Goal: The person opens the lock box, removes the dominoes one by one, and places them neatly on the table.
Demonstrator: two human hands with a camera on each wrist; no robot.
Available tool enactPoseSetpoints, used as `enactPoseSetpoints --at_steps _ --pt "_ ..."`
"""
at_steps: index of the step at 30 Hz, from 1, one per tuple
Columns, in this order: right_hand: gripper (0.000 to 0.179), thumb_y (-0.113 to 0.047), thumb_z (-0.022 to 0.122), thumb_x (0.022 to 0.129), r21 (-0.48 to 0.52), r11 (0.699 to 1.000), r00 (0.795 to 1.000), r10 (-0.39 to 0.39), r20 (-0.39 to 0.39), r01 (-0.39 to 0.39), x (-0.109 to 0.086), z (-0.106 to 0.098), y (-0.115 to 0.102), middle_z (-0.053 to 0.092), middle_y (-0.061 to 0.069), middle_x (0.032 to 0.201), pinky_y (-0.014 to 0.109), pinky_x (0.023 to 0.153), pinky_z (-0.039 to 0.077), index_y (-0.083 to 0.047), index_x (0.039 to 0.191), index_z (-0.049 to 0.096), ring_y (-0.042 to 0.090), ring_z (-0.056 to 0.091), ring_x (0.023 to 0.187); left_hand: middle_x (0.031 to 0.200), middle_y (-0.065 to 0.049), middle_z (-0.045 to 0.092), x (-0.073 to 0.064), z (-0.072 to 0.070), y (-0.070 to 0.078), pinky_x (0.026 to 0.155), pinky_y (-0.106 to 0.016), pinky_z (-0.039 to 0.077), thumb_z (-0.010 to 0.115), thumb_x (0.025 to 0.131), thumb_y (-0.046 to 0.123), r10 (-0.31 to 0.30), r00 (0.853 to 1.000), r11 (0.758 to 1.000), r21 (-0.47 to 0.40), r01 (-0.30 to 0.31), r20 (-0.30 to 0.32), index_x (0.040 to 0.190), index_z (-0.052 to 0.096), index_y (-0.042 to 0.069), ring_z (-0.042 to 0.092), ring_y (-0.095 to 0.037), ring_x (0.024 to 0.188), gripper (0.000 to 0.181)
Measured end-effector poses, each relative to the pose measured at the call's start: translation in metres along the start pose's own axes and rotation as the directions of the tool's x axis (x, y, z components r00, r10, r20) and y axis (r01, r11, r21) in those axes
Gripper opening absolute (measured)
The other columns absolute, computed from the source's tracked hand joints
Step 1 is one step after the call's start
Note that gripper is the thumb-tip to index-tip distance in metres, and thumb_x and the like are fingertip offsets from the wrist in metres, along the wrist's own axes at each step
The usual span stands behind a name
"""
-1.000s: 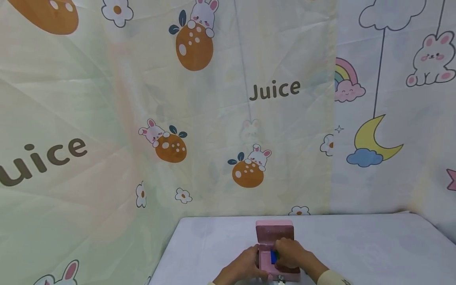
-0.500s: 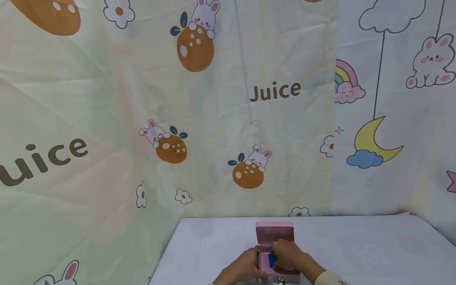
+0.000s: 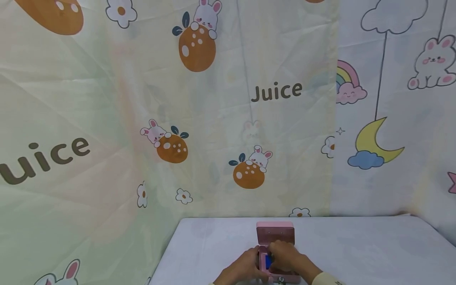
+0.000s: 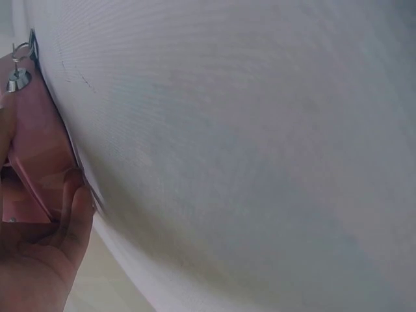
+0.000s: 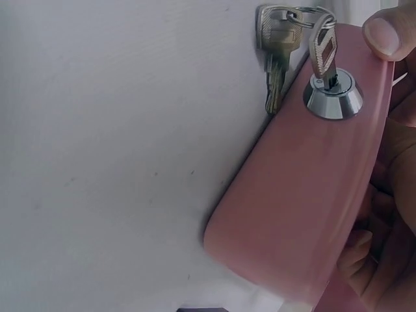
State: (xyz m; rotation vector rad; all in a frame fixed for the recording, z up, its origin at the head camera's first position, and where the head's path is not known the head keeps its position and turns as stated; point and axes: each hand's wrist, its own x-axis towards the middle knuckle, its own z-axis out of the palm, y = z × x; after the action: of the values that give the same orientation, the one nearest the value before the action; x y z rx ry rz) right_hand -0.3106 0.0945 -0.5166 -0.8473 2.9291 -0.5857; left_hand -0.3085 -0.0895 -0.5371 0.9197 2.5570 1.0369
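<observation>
A pink metal cash box [image 3: 290, 279] stands on the white table with its lid [image 3: 275, 235] raised at the back. My left hand [image 3: 244, 266] grips its left side, thumb at the front corner and fingers along the side wall. My right hand [image 3: 285, 256] reaches inside with curled fingers, holding a flat blue piece [image 3: 268, 262] near the left inner wall. Most of that piece is hidden by the hand, and its kind cannot be told. On the front, in the right wrist view, a key sits in the round silver lock [image 5: 333, 97].
A second key [image 5: 276, 55] hangs from the same ring, beside the box front. White cloth covers the table [image 3: 356, 249]. Behind it hang printed curtains [image 3: 213, 118], meeting the table's back edge. Something dark [image 5: 201, 310] shows at the bottom of the right wrist view.
Inside the box, my right hand has shifted a little to the left, taking the blue piece with it. My left hand stays on the box's side.
</observation>
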Motion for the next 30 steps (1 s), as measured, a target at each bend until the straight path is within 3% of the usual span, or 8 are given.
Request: enactPoseSetpoints --at_steps 10,19,24,30 --pt "0.029 -0.024 0.082 0.07 0.009 0.999 0.999 0.036 0.016 -0.036 0.0042 0.002 -0.0027 0.062 -0.007 0.071 0.034 0.057 0.049 -0.011 0.093 0.071 0.008 0.049 0.057 0.101 0.01 0.061 0.0004 -0.0003 0.0027 0.073 -0.02 0.047 0.083 0.07 0.031 -0.011 1.0 1.0 0.007 0.011 0.003 0.124 0.05 0.02 0.055 0.001 0.083 0.065" --pt "0.024 -0.021 0.08 0.074 0.064 0.998 1.0 -0.018 0.004 0.018 0.003 0.0034 -0.0043 0.063 -0.006 0.07 0.026 0.056 0.049 -0.009 0.093 0.071 0.006 0.049 0.056 0.101 0.013 0.06 0.0014 0.0007 0.002 0.076 -0.021 0.048 0.082 0.07 0.033 -0.04 0.999 0.999 -0.011 0.04 0.019 0.126 0.049 0.022 0.056 0.0 0.085 0.067" --pt "0.022 -0.02 0.08 0.074 0.068 0.995 0.997 -0.065 -0.029 0.067 0.0041 0.0063 -0.0044 0.062 -0.008 0.068 0.021 0.056 0.05 -0.01 0.091 0.071 0.002 0.05 0.055 0.099 0.013 0.059 0.0006 -0.001 0.0029 0.075 -0.02 0.046 0.083 0.07 0.031 -0.012 1.0 1.0 0.025 0.012 0.012 0.125 0.05 0.018 0.054 0.0 0.084 0.066" --pt "0.022 -0.02 0.081 0.073 0.079 0.995 0.998 -0.057 -0.011 0.058 0.0074 0.0069 -0.004 0.062 -0.009 0.068 0.02 0.056 0.05 -0.011 0.092 0.072 0.002 0.05 0.055 0.095 0.012 0.058 0.0005 -0.0023 0.0027 0.071 -0.019 0.045 0.083 0.07 0.033 -0.007 1.0 0.999 0.045 0.007 0.012 0.121 0.051 0.017 0.053 0.0 0.081 0.062"
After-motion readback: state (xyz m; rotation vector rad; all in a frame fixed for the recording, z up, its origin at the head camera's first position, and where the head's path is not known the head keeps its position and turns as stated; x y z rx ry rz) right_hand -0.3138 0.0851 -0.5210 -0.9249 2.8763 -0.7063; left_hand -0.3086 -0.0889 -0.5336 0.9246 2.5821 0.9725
